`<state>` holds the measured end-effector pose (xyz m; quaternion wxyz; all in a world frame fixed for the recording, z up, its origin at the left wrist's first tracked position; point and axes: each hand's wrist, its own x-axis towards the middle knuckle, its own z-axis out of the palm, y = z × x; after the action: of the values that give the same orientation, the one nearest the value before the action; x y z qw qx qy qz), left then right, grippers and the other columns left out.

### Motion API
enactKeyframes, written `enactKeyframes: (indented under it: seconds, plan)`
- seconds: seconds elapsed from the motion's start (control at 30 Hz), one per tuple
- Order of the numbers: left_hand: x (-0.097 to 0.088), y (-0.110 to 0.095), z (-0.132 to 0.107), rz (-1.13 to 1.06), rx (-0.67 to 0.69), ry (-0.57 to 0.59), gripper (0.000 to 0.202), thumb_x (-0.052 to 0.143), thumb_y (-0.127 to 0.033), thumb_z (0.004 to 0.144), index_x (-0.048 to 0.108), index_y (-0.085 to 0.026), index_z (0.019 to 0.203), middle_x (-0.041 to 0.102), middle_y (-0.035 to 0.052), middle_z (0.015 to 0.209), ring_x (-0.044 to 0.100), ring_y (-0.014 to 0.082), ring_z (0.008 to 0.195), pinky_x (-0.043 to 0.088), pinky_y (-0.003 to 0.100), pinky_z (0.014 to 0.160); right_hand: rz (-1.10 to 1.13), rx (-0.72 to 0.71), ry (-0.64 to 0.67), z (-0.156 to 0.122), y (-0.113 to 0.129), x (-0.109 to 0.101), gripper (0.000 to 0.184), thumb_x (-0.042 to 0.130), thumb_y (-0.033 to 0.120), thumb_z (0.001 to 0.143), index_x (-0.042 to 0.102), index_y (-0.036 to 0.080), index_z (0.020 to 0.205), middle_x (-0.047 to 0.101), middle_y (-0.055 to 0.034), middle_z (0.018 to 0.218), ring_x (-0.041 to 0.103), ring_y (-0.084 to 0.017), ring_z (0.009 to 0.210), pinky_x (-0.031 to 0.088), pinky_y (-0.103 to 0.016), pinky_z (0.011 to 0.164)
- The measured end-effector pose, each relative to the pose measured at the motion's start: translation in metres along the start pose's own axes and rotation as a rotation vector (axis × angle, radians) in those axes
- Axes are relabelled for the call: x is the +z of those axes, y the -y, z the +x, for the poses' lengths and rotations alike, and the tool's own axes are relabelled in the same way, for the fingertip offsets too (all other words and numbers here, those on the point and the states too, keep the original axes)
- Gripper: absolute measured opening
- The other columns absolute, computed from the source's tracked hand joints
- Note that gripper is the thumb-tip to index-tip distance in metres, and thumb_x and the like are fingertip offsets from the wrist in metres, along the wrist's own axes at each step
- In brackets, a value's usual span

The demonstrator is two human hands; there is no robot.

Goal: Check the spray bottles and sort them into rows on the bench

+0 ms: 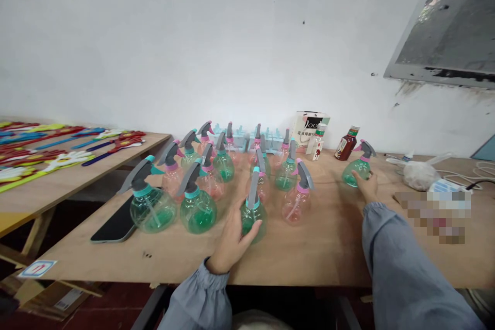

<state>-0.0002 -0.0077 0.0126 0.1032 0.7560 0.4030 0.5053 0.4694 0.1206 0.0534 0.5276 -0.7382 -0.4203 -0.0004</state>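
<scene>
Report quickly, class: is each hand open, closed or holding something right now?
Left hand: closed, holding a teal-collared green spray bottle.
Right hand: closed, holding a pink-triggered green spray bottle.

Unreadable pixelated patch [436,216], grey panel [448,26] cut off; rear spray bottles [230,137] partly hidden

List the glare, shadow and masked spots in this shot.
Head view: whitish glare on the left of the grey panel; head view: soft shadow on the tabletop left of the right sleeve, deep darkness beneath; head view: a pixelated patch hiding whatever lies there.
</scene>
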Motion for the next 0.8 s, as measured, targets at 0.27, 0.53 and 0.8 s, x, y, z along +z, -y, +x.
enactKeyframes:
  seconds: [0.27,0.53,0.8]
  plan:
    - [-0.002,-0.003,0.002,-0.005,0.003,0.014,0.058,0.052,-0.033,0.098,0.027,-0.022,0.149,0.051,0.016,0.142,0.05,0.0293,0.136,0.042,0.049,0.112,0.128,0.194,-0.274,-0.044,0.04,0.033,0.069,0.053,0.044,0.087,0.034,0.003,0.139,0.037,-0.0311,0.149,0.034,-0.034,0.143,0.024,-0.049,0.117]
    - [-0.001,-0.002,0.001,-0.003,0.006,0.002,0.058,0.052,-0.034,0.098,0.027,-0.022,0.149,0.049,0.0162,0.144,0.049,0.0295,0.137,0.041,0.049,0.113,0.84,-0.484,0.377,-0.132,0.109,0.059,0.085,0.053,0.083,0.071,0.042,0.024,0.131,0.051,-0.0152,0.138,0.054,-0.032,0.125,0.047,-0.047,0.1]
    - [-0.003,-0.004,0.001,-0.011,0.017,0.019,0.062,0.052,-0.032,0.098,0.024,-0.023,0.151,0.048,0.0162,0.146,0.047,0.0298,0.138,0.04,0.05,0.114,0.729,-0.524,0.747,-0.153,0.146,0.056,0.093,0.083,0.057,0.066,0.035,0.034,0.143,0.055,-0.0107,0.137,0.056,-0.029,0.121,0.054,-0.042,0.089]
